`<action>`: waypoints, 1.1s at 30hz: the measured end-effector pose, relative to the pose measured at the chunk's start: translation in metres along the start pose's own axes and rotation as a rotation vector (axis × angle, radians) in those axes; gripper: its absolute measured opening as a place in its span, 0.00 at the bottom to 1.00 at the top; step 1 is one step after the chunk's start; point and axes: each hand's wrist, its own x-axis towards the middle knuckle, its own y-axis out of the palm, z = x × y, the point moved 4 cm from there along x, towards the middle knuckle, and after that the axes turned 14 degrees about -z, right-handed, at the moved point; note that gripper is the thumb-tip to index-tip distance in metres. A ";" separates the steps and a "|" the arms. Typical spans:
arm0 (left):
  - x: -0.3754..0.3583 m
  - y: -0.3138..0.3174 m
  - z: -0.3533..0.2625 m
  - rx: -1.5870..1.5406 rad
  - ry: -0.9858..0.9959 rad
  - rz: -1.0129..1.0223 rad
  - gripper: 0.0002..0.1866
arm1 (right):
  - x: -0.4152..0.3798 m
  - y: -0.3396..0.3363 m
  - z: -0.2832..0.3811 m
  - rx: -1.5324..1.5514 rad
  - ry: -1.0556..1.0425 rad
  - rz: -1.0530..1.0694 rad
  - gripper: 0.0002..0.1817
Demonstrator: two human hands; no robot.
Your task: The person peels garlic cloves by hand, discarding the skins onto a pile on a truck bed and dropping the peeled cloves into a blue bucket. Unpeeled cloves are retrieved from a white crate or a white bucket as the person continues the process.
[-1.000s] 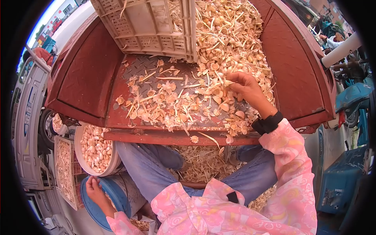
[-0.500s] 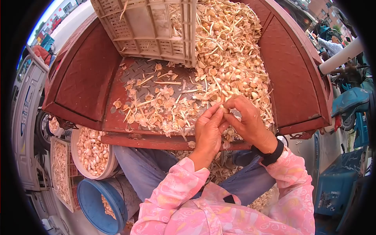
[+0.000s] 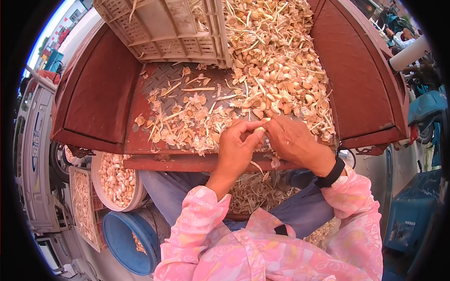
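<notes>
My left hand (image 3: 238,146) is closed in a pinch on a small pale garlic clove (image 3: 260,129), over the near edge of the red cart bed (image 3: 187,162). My right hand (image 3: 293,140) meets it fingertip to fingertip, its fingers closed at the same spot; the clove lies between both hands, and what the right fingers grip is partly hidden. Just beyond the hands spreads a heap of garlic cloves (image 3: 281,77) mixed with dry stalks and skins. Loose skins (image 3: 187,119) lie to the left of the hands.
A pale plastic crate (image 3: 161,28) stands tilted on the bed. At lower left are a white bucket of cloves (image 3: 117,181), a blue bucket (image 3: 123,243) with some cloves, and a crate of skins (image 3: 83,206). Red side panels (image 3: 96,89) flank the bed; parked vehicles stand on both sides.
Both hands have shifted slightly, with the left moved left and its fingers more curled. The right hand has turned more palm-down. The whole view has shifted a little.
</notes>
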 end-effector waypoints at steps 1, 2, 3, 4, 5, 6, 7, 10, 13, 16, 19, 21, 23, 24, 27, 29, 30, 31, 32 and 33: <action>-0.001 0.000 0.001 0.004 -0.010 0.021 0.11 | -0.003 0.001 0.001 -0.096 -0.045 -0.040 0.07; -0.003 0.001 0.002 0.009 -0.023 0.041 0.11 | -0.005 0.002 0.000 -0.115 -0.019 0.008 0.07; -0.005 0.003 0.002 0.019 0.029 0.048 0.11 | -0.008 0.001 -0.002 -0.133 0.008 0.056 0.07; -0.006 0.006 0.000 0.028 0.084 0.053 0.10 | -0.009 0.001 -0.004 -0.151 0.032 0.102 0.08; -0.006 0.009 -0.001 0.037 0.139 0.058 0.10 | -0.010 -0.001 -0.009 -0.089 0.117 0.076 0.08; -0.006 0.012 -0.001 0.041 0.128 0.064 0.09 | -0.012 -0.003 -0.014 -0.027 0.201 0.048 0.08; -0.005 0.015 -0.003 0.045 0.120 0.070 0.08 | -0.012 -0.005 -0.020 0.035 0.284 0.019 0.08; 0.005 0.030 -0.004 0.055 -0.059 0.079 0.07 | -0.005 -0.010 -0.044 -0.120 0.412 0.124 0.09; 0.045 0.040 0.023 0.236 -0.023 0.022 0.08 | 0.014 -0.001 -0.064 0.017 0.296 -0.003 0.08; 0.060 0.023 0.024 0.312 -0.038 -0.057 0.10 | 0.023 0.018 -0.072 0.087 0.112 0.049 0.14; 0.049 -0.006 -0.005 0.209 -0.186 -0.078 0.10 | 0.020 0.023 -0.068 0.050 0.070 0.119 0.17; 0.044 -0.027 -0.013 0.154 -0.218 -0.109 0.10 | 0.013 0.013 -0.063 0.109 0.104 0.167 0.17; 0.039 -0.043 -0.016 -0.050 -0.255 -0.083 0.10 | 0.005 0.002 -0.058 0.101 0.157 0.217 0.13; 0.035 -0.045 -0.017 -0.154 -0.274 -0.068 0.10 | 0.004 -0.003 -0.060 0.076 0.199 0.203 0.11; 0.022 -0.041 -0.024 -0.380 -0.346 -0.048 0.10 | 0.010 -0.010 -0.077 -0.014 0.307 0.121 0.07; 0.017 -0.036 -0.021 -0.473 -0.412 -0.018 0.10 | 0.022 -0.005 -0.089 -0.012 0.295 -0.021 0.07; 0.016 -0.033 -0.020 -0.472 -0.419 -0.007 0.10 | 0.031 -0.004 -0.093 -0.009 0.285 -0.093 0.07; 0.015 -0.029 -0.017 -0.471 -0.429 0.003 0.10 | 0.043 -0.002 -0.096 -0.083 0.271 -0.049 0.13; 0.013 -0.026 -0.015 -0.470 -0.442 0.013 0.10 | 0.050 0.006 -0.102 -0.083 0.267 0.014 0.15; 0.012 -0.024 -0.012 -0.463 -0.438 0.026 0.10 | 0.053 0.017 -0.109 -0.083 0.265 0.079 0.16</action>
